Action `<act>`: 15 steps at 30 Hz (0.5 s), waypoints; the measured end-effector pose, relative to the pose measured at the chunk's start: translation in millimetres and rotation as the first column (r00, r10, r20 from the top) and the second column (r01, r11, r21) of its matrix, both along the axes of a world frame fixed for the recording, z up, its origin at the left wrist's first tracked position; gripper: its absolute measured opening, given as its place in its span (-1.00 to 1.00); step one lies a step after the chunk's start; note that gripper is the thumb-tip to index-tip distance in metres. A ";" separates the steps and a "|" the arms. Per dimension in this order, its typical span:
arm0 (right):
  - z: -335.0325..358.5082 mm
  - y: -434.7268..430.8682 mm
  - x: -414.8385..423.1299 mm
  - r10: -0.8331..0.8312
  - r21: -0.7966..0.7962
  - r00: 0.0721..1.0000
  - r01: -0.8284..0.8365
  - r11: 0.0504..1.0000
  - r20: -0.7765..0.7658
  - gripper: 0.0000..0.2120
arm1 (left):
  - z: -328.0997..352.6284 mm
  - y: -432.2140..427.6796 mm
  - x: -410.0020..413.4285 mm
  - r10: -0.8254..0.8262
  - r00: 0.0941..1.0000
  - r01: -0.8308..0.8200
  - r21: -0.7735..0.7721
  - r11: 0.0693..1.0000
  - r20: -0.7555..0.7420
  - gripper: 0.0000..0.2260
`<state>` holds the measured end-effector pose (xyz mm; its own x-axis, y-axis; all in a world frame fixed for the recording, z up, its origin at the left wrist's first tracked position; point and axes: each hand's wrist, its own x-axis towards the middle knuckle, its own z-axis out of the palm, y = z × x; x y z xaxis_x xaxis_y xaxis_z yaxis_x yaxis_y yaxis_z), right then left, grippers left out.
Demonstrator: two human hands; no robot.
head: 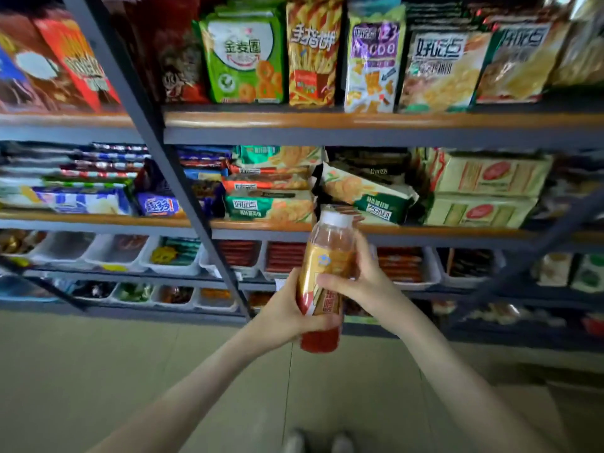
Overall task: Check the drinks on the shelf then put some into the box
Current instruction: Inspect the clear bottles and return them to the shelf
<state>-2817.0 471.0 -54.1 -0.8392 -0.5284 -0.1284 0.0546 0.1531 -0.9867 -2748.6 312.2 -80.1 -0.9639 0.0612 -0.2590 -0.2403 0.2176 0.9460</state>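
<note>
Reaching out with 2 forearms: wrapping left hand [281, 312] round lower part of drink bottle [330, 253], curling right hand [356, 282] round its middle, holding it near-upright before snack shelf [425, 120], probably for label reading.

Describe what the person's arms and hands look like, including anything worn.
The left arm and right arm are bare, no sleeves in view. The left hand and right hand wear no gloves; no rings, watch or bracelet show.
</note>
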 end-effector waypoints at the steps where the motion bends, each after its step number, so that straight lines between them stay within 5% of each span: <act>1: -1.0 -1.0 2.6 0.003 -0.004 0.999 -0.003 1.000 0.036 -0.29 | -2.8 0.8 4.0 -0.001 1.000 0.001 0.028 1.000 0.025 -0.29; 5: -9.8 -10.2 5.4 -0.070 0.033 0.982 0.065 0.997 0.176 -0.42 | -5.8 -1.1 11.8 0.037 0.991 -0.040 0.016 0.999 0.132 -0.25; 8: -17.9 -19.0 11.3 -0.132 0.179 0.961 0.089 0.980 0.243 -0.36 | 1.3 -4.0 14.7 0.176 0.964 -0.129 -0.229 0.965 0.201 -0.28; 12: -24.7 -34.3 24.8 -0.157 0.129 0.915 0.116 0.985 0.372 -0.51 | 11.0 -8.7 19.5 0.085 0.972 0.031 -0.476 0.879 0.219 -0.37; 15: -28.6 -32.3 26.0 -0.129 0.006 0.833 0.149 0.989 0.539 -0.54 | 21.7 -19.5 25.5 0.004 0.971 0.086 -0.366 0.927 0.238 -0.51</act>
